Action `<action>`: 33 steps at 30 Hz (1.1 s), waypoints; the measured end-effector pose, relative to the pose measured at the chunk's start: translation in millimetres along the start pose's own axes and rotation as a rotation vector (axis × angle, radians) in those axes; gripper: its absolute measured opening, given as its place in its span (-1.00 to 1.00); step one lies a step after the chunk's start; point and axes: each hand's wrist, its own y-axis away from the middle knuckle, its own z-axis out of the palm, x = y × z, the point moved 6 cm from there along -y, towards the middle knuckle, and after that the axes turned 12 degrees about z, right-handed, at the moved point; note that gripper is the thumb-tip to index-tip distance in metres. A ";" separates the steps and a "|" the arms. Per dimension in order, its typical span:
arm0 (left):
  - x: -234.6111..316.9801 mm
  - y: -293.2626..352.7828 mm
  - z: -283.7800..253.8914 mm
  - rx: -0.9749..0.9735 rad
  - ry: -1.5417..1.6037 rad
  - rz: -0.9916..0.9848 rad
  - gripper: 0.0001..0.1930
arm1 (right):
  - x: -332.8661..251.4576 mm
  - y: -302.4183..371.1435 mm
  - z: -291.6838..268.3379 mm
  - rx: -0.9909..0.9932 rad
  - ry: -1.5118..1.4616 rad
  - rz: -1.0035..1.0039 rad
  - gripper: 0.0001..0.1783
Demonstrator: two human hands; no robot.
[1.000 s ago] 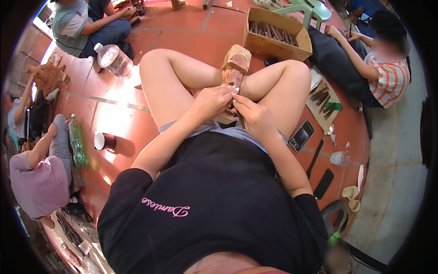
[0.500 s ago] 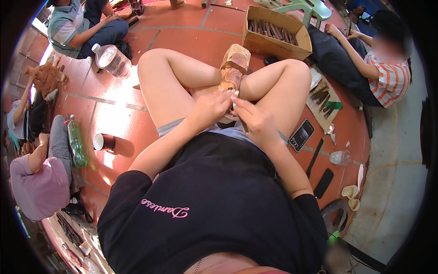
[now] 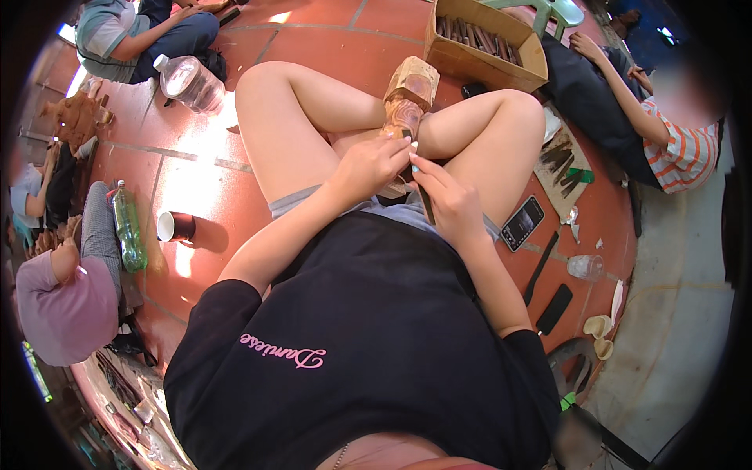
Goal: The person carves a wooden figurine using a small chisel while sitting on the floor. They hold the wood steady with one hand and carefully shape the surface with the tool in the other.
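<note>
Because I sit cross-legged on the red tile floor, the wood block stands wedged between my shins, upright and steady. My left hand curls over its near end, fingers pressed together, bracing it. My right hand pinches a thin dark carving tool, its tip toward the block; contact unclear. Phone lies just beside my right knee, cardboard box beyond the block.

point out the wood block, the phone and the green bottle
wood block (image 3: 409, 94), head view, on its pale upper end between the knees
phone (image 3: 522, 223), head view, middle of its dark screen
green bottle (image 3: 128, 233), head view, mid-body
</note>
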 end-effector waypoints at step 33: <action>13.8 -2.5 0.7 -0.046 0.104 -0.012 -0.66 | 4.6 9.3 -13.6 0.035 -0.059 0.035 -0.80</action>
